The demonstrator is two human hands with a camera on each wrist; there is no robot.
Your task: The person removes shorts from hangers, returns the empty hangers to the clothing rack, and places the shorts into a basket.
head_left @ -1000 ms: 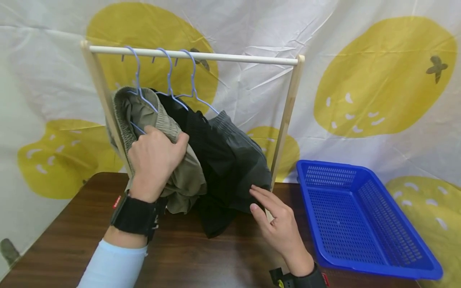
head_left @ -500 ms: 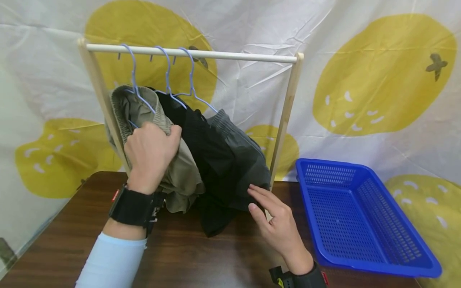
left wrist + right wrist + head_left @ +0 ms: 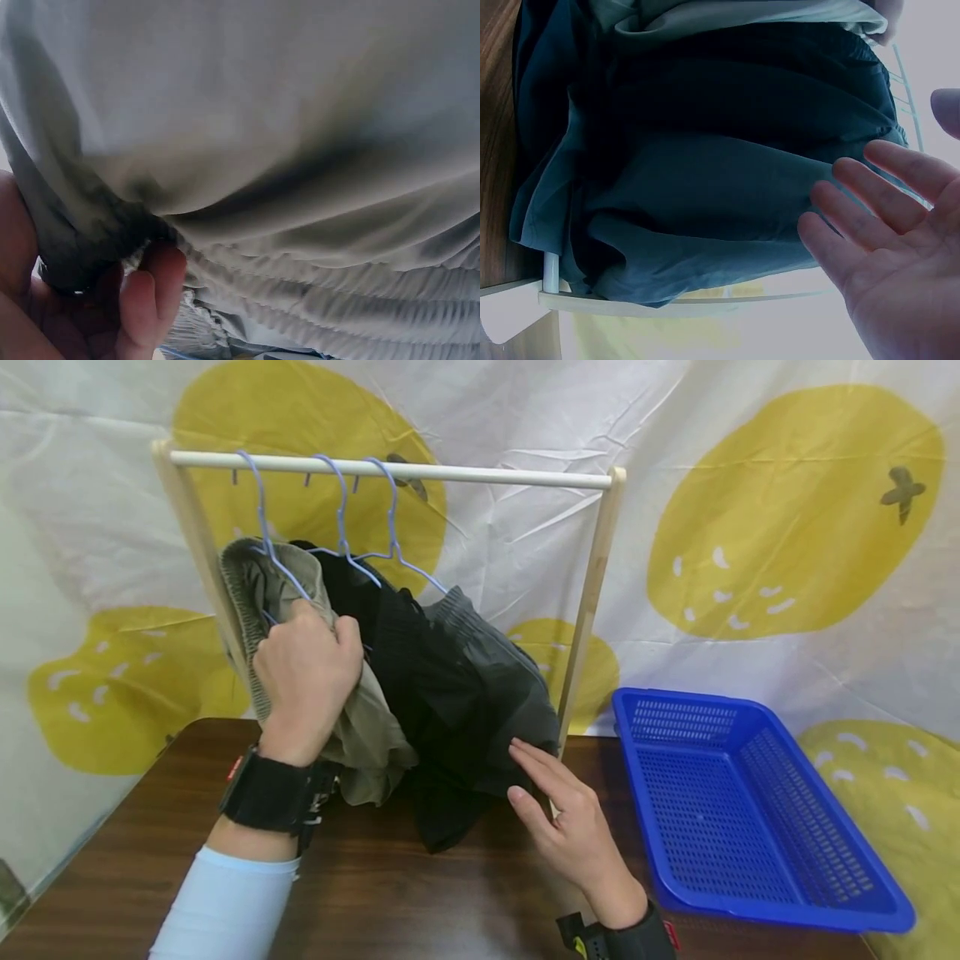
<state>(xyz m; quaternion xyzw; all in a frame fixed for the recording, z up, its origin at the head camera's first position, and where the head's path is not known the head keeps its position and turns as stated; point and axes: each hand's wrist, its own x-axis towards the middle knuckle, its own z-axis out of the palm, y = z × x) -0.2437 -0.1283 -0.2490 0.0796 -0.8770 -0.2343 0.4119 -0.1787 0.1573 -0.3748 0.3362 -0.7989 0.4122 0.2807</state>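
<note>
My left hand (image 3: 307, 672) grips the elastic waistband of khaki shorts (image 3: 375, 727), which hang from the leftmost lilac hanger (image 3: 262, 518) on the rack. In the left wrist view, curled fingers (image 3: 154, 292) pinch the gathered khaki cloth. Black shorts (image 3: 420, 668) hang in the middle and grey shorts (image 3: 502, 652) to their right, each on a lilac hanger. My right hand (image 3: 573, 827) is held near the lower edge of the grey shorts, holding nothing. Its fingers (image 3: 870, 195) are straight and spread in the right wrist view; whether they touch the cloth I cannot tell.
The small rack has a white rail (image 3: 495, 475) and wooden side posts (image 3: 592, 602), standing on a brown wooden table (image 3: 420, 902). At the right sits a blue perforated plastic basket (image 3: 712, 910). A white cloth with yellow fruit shapes (image 3: 525, 410) hangs behind.
The left hand has moved slightly left and up with the khaki waistband, and the leftmost hanger has slid left along the rail. The right hand keeps nearly the same pose.
</note>
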